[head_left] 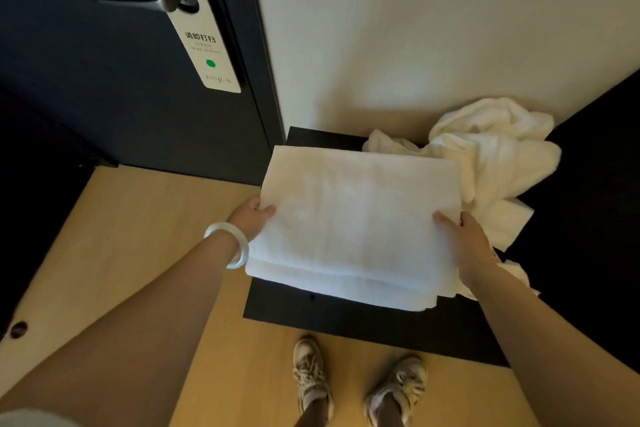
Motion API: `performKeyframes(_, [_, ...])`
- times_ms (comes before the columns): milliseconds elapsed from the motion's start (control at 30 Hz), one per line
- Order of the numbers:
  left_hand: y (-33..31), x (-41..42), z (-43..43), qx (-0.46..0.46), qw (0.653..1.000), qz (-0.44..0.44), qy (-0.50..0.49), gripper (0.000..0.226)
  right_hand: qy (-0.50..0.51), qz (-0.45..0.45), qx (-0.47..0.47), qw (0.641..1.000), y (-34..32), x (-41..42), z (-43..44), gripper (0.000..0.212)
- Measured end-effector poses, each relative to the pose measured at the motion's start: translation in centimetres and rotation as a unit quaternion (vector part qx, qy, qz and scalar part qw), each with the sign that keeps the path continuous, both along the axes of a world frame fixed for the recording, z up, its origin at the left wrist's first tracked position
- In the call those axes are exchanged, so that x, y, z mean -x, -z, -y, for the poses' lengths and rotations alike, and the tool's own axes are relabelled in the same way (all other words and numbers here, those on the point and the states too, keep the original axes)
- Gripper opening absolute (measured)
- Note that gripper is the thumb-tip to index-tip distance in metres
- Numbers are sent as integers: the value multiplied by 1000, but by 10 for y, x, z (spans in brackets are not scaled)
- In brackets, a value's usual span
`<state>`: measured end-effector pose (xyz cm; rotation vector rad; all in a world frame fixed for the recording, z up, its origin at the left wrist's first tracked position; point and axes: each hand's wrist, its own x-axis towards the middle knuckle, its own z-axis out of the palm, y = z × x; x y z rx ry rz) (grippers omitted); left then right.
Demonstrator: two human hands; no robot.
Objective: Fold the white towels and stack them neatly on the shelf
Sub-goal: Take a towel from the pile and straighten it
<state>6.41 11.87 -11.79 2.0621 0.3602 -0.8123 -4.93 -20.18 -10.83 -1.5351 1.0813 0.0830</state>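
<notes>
- Bare forearms reach forward from the bottom edge; a pale bangle sits on the left wrist.
- Two light sneakers stand on the wooden floor, just before a low black shelf.
- Left hand grips the left edge of the folded white towel, thumb on top, fingers beneath.
- Right hand grips the right edge likewise.
- Folded white towel lies flat over the shelf; contact with the shelf cannot be confirmed.
- Crumpled white towels are heaped at the shelf's far right, touching the folded one.
- Dark door at left carries a hanger card on its handle.
</notes>
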Motion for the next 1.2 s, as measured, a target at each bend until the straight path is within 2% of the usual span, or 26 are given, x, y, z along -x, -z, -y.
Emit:
performKeyframes(200, [-5,12,-4,1,999,50,-3,29,-6,27,60,998,-8,9,-6,35])
performKeyframes(333, [1,23,0,-52,997,54,33,41,-3,-13,79,997,-6,13,-7,46])
performKeyframes(533, [-5,27,3,-88,993,74,22,50,-55,-26,142,988,-14,17,-13,56])
performKeyframes(733, [-16,30,20,-158,982,88,53,57,-69,-31,123,989,-29,32,-11,56])
performKeyframes(900, [-36,38,68,-209,955,146,151,59,-68,-32,120,990,-45,44,26,50])
performKeyframes(1200, [-66,64,215,-140,929,208,272,71,-75,-13,113,991,-62,33,133,58])
